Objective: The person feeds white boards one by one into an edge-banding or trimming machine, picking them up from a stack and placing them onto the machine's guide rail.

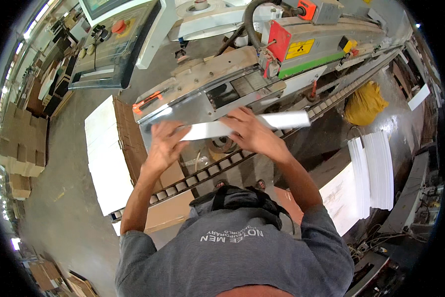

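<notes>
Through my remote view, the white strip (205, 130) lies mid-frame, nearly level lengthwise, my left hand (164, 144) half-closed on its left end, right hand (256, 133) gripping its middle, fingers slightly spread.

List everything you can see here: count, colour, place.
Strip: 1, white, in the hands
Machine: 1, grey and green, upper right
Orange tool: 1, orange, machine's left end
Control panel: 1, grey, upper left
Roller conveyor: 1, pale, below strip
Sack: 1, yellow, right
Panels: many, white, left and lower right
Cardboard pile: pieces uncounted, brown, far left
Shirt: 1, grey, bottom centre
Left hand: 1, bare, strip's left end
Right hand: 1, bare, strip's middle
</notes>
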The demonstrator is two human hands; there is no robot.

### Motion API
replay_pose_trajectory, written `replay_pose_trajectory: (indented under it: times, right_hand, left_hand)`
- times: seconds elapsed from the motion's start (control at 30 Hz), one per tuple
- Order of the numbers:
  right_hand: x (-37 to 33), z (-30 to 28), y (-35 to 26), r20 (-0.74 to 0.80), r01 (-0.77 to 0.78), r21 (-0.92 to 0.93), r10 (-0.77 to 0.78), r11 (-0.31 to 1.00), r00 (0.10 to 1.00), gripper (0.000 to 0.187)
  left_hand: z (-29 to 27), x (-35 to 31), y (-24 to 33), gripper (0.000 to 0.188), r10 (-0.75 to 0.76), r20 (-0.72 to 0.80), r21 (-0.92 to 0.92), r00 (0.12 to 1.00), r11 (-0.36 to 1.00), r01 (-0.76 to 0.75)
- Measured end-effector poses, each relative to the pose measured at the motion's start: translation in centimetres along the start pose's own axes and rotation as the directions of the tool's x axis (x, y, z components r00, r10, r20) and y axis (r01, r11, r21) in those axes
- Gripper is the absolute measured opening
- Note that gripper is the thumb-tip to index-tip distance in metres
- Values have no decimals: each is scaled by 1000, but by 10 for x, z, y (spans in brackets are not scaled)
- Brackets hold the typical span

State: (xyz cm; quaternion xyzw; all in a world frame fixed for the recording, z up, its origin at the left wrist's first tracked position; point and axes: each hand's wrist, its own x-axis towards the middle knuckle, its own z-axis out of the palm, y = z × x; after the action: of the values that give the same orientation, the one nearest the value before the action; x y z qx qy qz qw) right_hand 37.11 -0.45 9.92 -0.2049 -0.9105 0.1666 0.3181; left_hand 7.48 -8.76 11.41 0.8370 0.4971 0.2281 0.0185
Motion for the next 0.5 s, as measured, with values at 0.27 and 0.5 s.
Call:
replay_pose_trajectory:
  times: [0.27, 0.5]
  right_hand:
    - [52, 115, 11, -263, -143, 13, 141, 990, 954, 33]
    - [60, 169, 34, -152, -540, 210, 573, 815, 805, 56]
  left_hand:
    - [32, -69, -77, 35, -276, -308, -143, 910, 960, 242]
    - [56, -65, -127, 29, -211, -443, -14, 871, 973, 229]
